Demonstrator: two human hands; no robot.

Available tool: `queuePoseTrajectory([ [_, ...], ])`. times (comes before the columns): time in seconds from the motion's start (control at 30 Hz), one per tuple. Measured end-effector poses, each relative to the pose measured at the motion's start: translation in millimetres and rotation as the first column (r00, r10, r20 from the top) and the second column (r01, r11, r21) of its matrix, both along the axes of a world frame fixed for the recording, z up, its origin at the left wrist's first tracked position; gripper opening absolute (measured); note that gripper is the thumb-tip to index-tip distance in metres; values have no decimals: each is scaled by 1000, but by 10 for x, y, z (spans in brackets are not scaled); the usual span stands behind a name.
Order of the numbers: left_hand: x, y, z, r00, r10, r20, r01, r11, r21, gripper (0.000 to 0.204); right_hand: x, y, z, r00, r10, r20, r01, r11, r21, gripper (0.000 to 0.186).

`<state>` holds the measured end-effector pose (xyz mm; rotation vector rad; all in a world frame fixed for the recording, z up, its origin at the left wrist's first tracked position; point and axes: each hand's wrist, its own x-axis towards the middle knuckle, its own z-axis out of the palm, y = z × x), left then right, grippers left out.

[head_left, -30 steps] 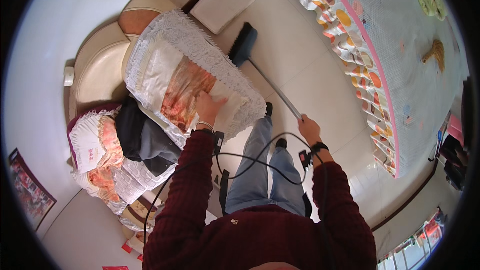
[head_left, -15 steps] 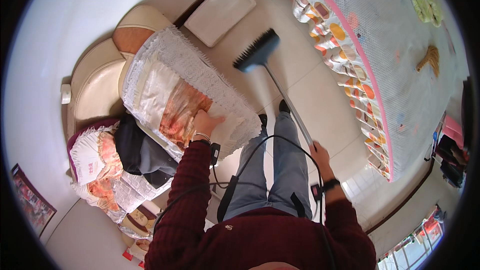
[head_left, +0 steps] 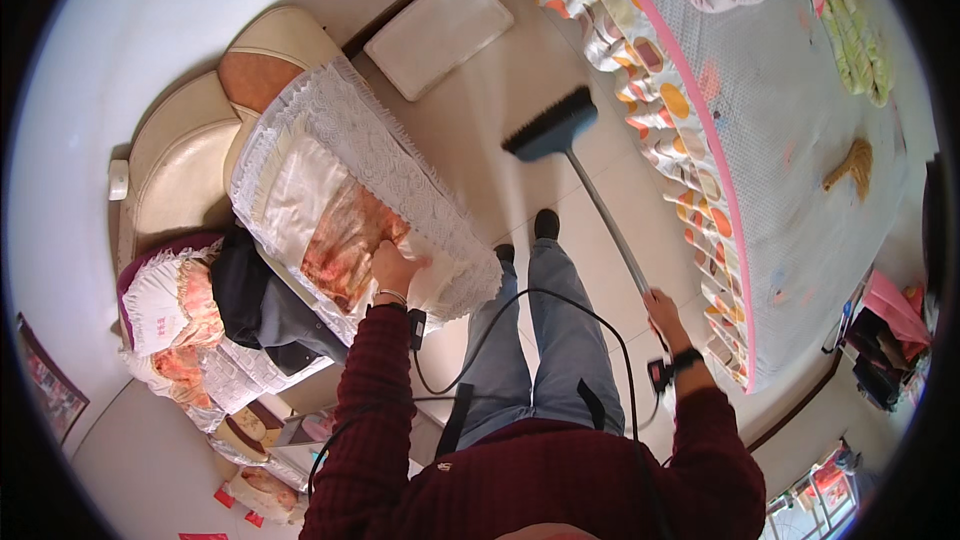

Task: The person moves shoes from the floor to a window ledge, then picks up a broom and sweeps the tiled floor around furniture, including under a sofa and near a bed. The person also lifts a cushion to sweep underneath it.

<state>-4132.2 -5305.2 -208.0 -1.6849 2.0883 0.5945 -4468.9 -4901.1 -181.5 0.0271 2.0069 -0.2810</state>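
Note:
My right hand (head_left: pixel 662 312) is wrapped round the grey handle of a broom (head_left: pixel 606 215). Its wide blue-grey head with dark bristles is over the tiled floor, ahead of my feet. On the left, my left hand (head_left: pixel 398 268) is at a white lace-edged cover (head_left: pixel 390 145) with a shiny white and orange-brown patterned panel. The thumb of that hand points out to the right and it holds nothing that I can see; its other fingers are partly hidden. Whatever the cover lies over is hidden.
A bed (head_left: pixel 800 200) with a dotted frill stands along the right, a small hand brush (head_left: pixel 850 170) on it. A pale rectangular board (head_left: pixel 440 33) lies by the far wall. Cream sofa (head_left: pixel 185 160) and dark clothing (head_left: pixel 270 305) are left. A black cable (head_left: pixel 575 302) loops across my legs.
The broom head has moved right and slightly nearer, with my right hand shifting right and lower. My left hand stays at the patterned panel. The whole view has shifted a little.

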Motion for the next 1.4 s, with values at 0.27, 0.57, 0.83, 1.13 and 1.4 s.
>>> queuePoseTrajectory([
  [0.27, -12, -10, -49, 999, 9, 36, -9, 1000, -15, 66, -137, -692, 343, 921, -347, 178, 379, 905, -194, 25],
  [0.57, -48, -2, -75, 997, 38, 61, -36, 999, -34, 64, -634, -2923, -493, 977, -212, 28, 210, 924, -321, 29],
  [0.83, -64, -28, -46, 997, 66, 42, -66, 998, -2, 66, -529, -3394, -536, 862, 397, -315, -445, 890, -96, 33],
  [1.13, -4, -22, -137, 994, 88, 65, -89, 996, 22, 64, -1185, -1383, 236, 860, 422, -288, -457, 887, -66, 33],
  [1.4, -120, -366, 82, 980, -178, 84, 124, 892, 435, 62, -1162, -705, 991, 900, 327, -287, -327, 944, 49, 31],
])
